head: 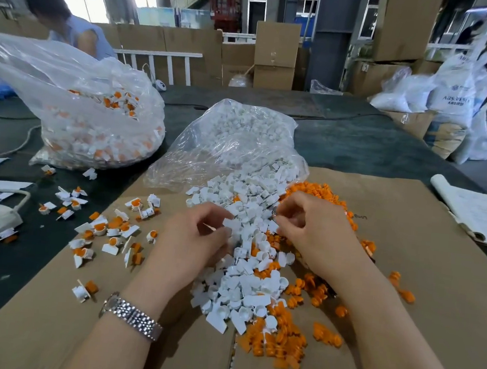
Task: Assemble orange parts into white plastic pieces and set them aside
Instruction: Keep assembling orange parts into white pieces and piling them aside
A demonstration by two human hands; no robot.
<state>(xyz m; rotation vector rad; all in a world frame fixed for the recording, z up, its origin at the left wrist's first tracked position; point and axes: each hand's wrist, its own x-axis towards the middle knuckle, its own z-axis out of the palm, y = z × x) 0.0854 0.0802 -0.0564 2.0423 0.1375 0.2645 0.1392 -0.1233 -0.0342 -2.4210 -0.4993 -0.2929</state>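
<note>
Left hand [199, 233] pinches white piece [230, 222]; clear bag [234, 141] behind.

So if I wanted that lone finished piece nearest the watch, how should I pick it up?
Pinch the white body of the finished piece from above, across its sides. It lies apart on the cardboard sheet, and its orange insert juts right, so gripping there might loosen it.

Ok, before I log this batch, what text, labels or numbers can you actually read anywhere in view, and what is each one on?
"ABS" on the white sack at far right; the rest of that line, the line below it and the logo above are too blurred to read.
Cardboard sheet: a short upside-down print near the orange parts, unreadable.
Notebook: faint handwriting, too small.
Wristwatch: dial not legible.
</note>
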